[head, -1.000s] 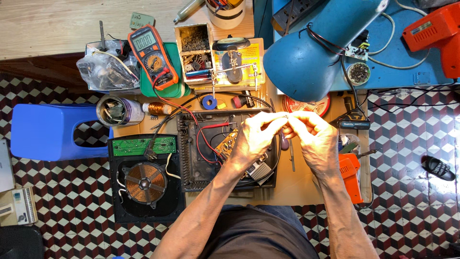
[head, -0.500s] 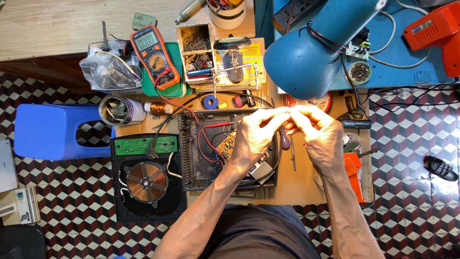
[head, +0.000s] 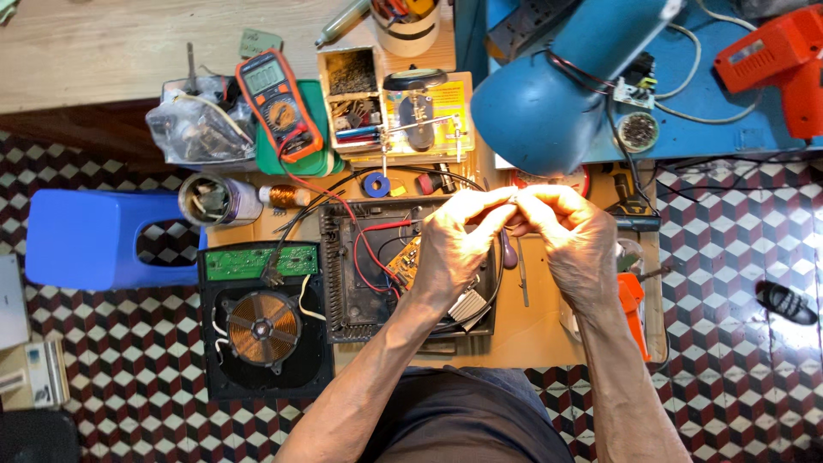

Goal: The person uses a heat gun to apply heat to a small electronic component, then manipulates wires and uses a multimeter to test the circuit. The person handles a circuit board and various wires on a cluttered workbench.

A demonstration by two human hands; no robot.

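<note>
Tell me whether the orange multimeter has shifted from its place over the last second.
No. The orange multimeter lies as before on the green tray, beside the small parts box; the slight change in the frame looks like head-camera motion.

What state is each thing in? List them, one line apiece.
Left hand: fingertips pinched against the right hand's; anything held is too small to tell.
Right hand: pinched likewise.
Black appliance housing: opened, circuit board and red wires exposed.
Copper coil unit: taken out, coil facing up.
Multimeter: lying face up, leads attached.
Blue lamp: angled over the hands.
</note>
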